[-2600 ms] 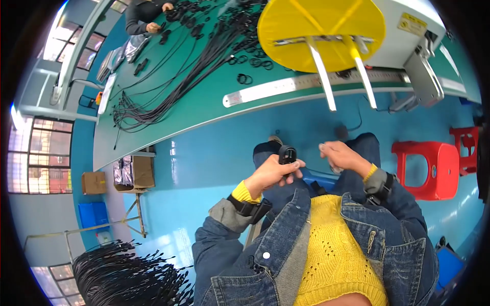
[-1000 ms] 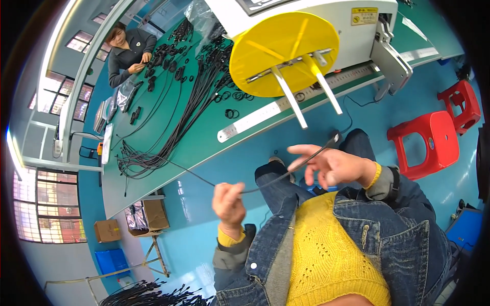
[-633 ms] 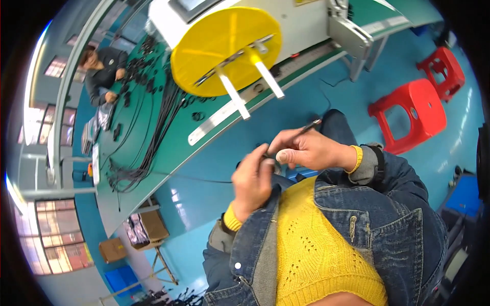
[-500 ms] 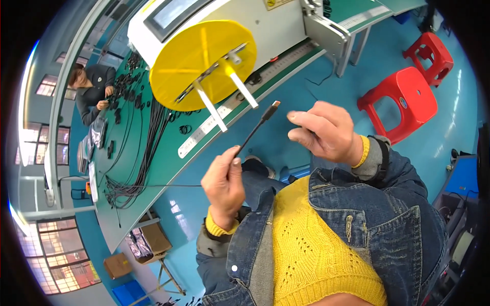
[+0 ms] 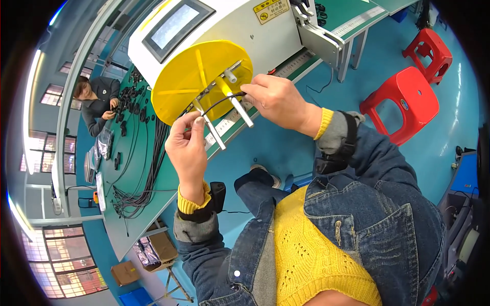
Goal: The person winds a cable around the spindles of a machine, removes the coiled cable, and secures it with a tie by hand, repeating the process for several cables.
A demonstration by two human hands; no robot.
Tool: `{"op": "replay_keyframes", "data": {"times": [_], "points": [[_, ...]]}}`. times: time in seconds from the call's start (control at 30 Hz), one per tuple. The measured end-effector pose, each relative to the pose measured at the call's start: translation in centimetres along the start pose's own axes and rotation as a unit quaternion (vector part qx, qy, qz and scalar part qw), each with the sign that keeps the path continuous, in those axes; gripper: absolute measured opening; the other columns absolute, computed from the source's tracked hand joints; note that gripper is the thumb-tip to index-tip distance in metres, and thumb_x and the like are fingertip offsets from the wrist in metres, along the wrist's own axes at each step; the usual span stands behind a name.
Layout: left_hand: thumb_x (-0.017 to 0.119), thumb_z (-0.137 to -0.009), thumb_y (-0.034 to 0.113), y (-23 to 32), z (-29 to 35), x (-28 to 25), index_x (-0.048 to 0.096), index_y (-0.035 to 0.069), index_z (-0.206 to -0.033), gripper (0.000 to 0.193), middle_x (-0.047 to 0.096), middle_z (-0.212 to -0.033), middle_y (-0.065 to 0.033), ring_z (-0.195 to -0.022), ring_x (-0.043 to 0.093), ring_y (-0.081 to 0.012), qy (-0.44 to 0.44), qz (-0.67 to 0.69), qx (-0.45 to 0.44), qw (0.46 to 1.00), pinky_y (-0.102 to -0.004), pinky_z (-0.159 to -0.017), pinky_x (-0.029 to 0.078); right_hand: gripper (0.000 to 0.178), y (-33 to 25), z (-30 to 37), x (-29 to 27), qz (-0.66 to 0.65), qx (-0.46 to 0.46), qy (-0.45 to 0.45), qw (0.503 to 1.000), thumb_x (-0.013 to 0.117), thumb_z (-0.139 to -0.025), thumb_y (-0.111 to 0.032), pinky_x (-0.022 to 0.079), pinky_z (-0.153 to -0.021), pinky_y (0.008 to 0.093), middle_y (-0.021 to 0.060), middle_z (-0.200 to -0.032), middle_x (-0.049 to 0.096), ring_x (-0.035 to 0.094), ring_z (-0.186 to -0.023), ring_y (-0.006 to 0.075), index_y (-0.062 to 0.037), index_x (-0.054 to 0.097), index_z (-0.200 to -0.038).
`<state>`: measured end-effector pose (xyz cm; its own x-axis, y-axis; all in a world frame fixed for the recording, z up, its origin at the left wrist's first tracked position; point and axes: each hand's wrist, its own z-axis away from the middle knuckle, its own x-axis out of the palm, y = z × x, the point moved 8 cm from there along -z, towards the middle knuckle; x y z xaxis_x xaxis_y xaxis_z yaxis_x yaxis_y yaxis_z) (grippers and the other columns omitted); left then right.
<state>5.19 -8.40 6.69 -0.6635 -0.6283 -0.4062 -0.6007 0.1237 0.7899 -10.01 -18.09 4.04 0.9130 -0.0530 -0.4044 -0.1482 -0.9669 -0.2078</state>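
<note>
A short stretch of black cable (image 5: 216,103) runs in a curve between my two hands, in front of the winding machine's yellow disc (image 5: 178,84). My left hand (image 5: 188,145) pinches the cable near the left metal peg (image 5: 214,133). With thumb and fingertips, my right hand (image 5: 279,102) grips the cable's end; the plug is mostly hidden by the fingers. The cable passes across the right metal peg (image 5: 241,111), seemingly touching or just before it. Behind the disc stands the white machine body (image 5: 245,38) with a small screen (image 5: 176,28).
A bundle of black cables (image 5: 145,186) lies on the green table (image 5: 120,224) at left, where another person (image 5: 99,102) handles black parts. Red stools (image 5: 403,102) stand to the right. Below the table is an open cardboard box (image 5: 163,247). A metal bracket (image 5: 321,46) juts from the machine.
Both hands have moved up to the pegs with the cable, the left also leftward. My right hand, empty and apart from the plug before, now holds that end.
</note>
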Motion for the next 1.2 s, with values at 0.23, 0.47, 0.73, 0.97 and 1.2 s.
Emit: {"op": "replay_keyframes", "data": {"times": [0.23, 0.47, 0.73, 0.97, 1.2], "points": [[0.061, -0.083, 0.008, -3.2, -1.7, 0.2, 0.063, -0.002, -0.086, 0.011, 0.052, -0.061, 0.0024, -0.051, 0.042, -0.0018, 0.038, 0.073, -0.037, 0.996, -0.0162, -0.046, 0.033, 0.014, 2.6, -0.8, 3.0, 0.016, 0.11, -0.047, 0.993, 0.065, -0.072, -0.011, 0.048, -0.055, 0.0323, 0.0098, -0.067, 0.056, 0.057, -0.061, 0.0258, -0.0025, 0.061, -0.082], [0.06, -0.083, 0.007, -3.8, -0.7, 0.2, 0.063, -0.003, -0.088, 0.012, 0.056, -0.066, 0.001, -0.053, 0.045, -0.0031, 0.077, 0.069, -0.04, 0.994, -0.0155, -0.047, 0.036, 0.014, 4.9, 4.4, 0.5, -0.055, 0.16, -0.034, 0.985, 0.064, -0.074, -0.015, 0.047, -0.055, 0.0331, 0.0111, -0.067, 0.059, 0.058, -0.061, 0.0273, -0.0021, 0.062, -0.072], [0.06, -0.084, 0.008, -3.5, -0.1, -0.6, 0.063, -0.004, -0.092, 0.015, 0.059, -0.071, -0.0009, -0.054, 0.046, -0.003, 0.101, 0.061, -0.018, 0.993, -0.0155, -0.048, 0.037, 0.02, 10.4, 13.8, -4.4, -0.051, 0.421, -0.151, 0.893, 0.062, -0.076, -0.019, 0.042, -0.053, 0.0302, 0.0132, -0.061, 0.057, 0.054, -0.053, 0.0207, 0.0012, 0.062, -0.074], [0.059, -0.082, 0.005, 0.4, 2.1, -1.2, 0.063, -0.002, -0.099, 0.018, 0.056, -0.067, -0.0058, -0.054, 0.047, -0.0092, 0.126, -0.209, 0.194, 0.95, -0.0213, -0.047, 0.038, 0.02, 8.7, 15.4, -3.4, -0.098, 0.44, -0.192, 0.872, 0.061, -0.076, -0.019, 0.041, -0.052, 0.0302, 0.0128, -0.059, 0.056, 0.051, -0.052, 0.0182, 0.0014, 0.062, -0.075], [0.058, -0.083, 0.005, 1.7, 3.6, -0.9, 0.062, -0.001, -0.1, 0.019, 0.052, -0.066, -0.0075, -0.054, 0.047, -0.0124, 0.112, -0.216, 0.175, 0.954, -0.0242, -0.048, 0.038, 0.019, 7.3, 15.4, -1.6, -0.127, 0.403, -0.216, 0.88, 0.06, -0.076, -0.017, 0.04, -0.05, 0.0304, 0.0119, -0.057, 0.054, 0.05, -0.05, 0.0177, 0.0011, 0.061, -0.073]]}}
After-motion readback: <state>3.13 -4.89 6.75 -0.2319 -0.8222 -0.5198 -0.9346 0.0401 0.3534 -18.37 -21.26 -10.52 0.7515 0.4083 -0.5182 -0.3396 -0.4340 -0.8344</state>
